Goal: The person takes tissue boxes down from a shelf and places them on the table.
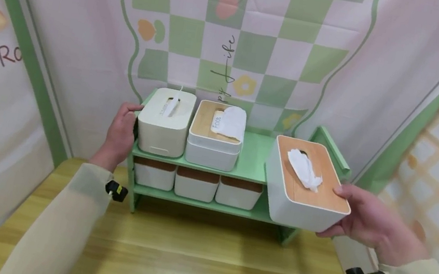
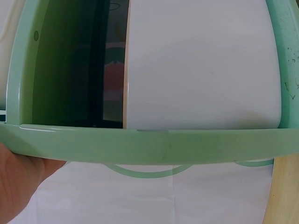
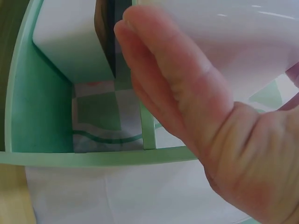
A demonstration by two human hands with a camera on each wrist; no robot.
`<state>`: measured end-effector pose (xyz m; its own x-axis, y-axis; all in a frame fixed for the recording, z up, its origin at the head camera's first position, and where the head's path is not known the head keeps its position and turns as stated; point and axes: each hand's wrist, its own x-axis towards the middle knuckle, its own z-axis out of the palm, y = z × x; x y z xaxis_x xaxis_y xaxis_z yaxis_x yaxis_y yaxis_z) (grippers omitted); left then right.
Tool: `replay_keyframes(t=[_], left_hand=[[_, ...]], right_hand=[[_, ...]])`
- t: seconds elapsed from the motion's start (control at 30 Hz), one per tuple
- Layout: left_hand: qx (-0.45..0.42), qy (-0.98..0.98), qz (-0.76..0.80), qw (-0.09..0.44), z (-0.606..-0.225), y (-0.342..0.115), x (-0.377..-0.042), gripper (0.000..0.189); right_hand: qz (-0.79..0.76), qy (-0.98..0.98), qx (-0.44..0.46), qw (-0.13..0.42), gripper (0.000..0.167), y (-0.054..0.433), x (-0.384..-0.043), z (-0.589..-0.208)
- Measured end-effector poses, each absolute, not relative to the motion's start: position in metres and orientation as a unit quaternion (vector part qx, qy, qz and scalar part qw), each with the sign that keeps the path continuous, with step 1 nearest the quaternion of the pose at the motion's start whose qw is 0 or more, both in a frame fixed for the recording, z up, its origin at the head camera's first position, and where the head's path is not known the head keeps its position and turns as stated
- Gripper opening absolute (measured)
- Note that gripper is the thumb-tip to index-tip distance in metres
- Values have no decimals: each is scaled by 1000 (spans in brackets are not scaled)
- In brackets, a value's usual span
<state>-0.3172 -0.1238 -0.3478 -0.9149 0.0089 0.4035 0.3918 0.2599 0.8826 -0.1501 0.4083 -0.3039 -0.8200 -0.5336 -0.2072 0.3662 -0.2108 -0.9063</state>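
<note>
A white tissue box (image 1: 298, 214) with a wooden lid and a tissue poking out is tilted at the shelf's right end. My right hand (image 1: 372, 222) holds its right corner, thumb on the lid, fingers below; in the right wrist view the fingers (image 3: 173, 60) lie along the white box. At the left end of the green two-tier shelf (image 1: 255, 158), my left hand (image 1: 120, 136) grips the side panel, beside a cream tissue box (image 1: 161, 136). The left wrist view shows only part of that hand (image 2: 21, 182) against the green side frame; its fingertips are hidden.
Beside the cream box stands a white box (image 1: 212, 155) with a wooden top and a "Face" label. Three white bins, including the middle one (image 1: 195, 187), sit on the lower tier. The shelf stands on a wooden table (image 1: 196, 270) against a checkered curtain (image 1: 256, 50).
</note>
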Motion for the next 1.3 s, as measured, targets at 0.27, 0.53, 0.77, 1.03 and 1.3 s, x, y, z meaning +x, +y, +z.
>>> replay_keyframes(t=[0.27, 0.53, 0.77, 1.03, 1.3], left_hand=[[-128, -777, -595, 165, -346, -124, -317, 44], [-129, -777, -594, 163, -348, -123, -316, 44], [-132, -777, -593, 165, -349, -124, -317, 44], [-130, -776, -596, 158, -346, -125, -316, 46], [-130, -777, -597, 154, -346, -124, -315, 45]], right_hand=[[-784, 527, -120, 306, 45, 411, -130, -313], [-794, 498, -137, 321, 50, 419, -106, -332], [-799, 487, -136, 325, 56, 428, -84, -355], [-811, 458, -125, 343, 59, 433, -70, -380], [-820, 442, -111, 346, 66, 444, -61, -409]])
